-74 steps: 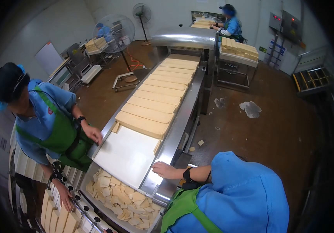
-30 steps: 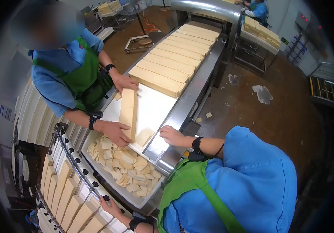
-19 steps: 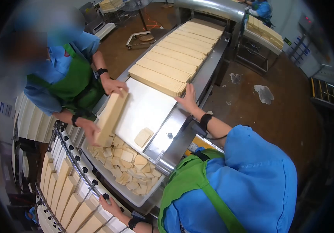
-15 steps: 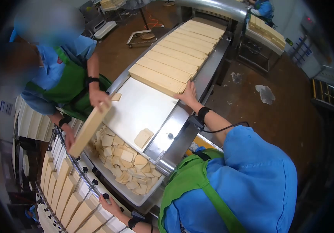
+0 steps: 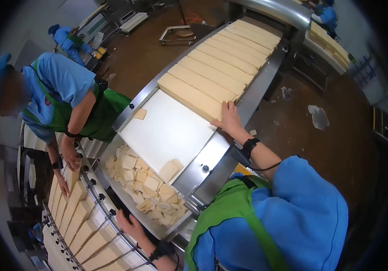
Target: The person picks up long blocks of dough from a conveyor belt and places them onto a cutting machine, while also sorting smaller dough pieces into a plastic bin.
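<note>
Against right hand (image 5: 230,121), end of front slab row (image 5: 195,96) (atop conveyor (image 5: 167,131)).

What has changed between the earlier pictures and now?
The person's right hand has moved up the metal edge to the nearest block in the row. The co-worker has carried another block off the white belt, down to the curved rack. The trimmings stay piled in their tray.

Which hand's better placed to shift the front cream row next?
Likely the right hand: its fingers are at that front row's end. The left hand is farther off, beside the curved rail.
</note>
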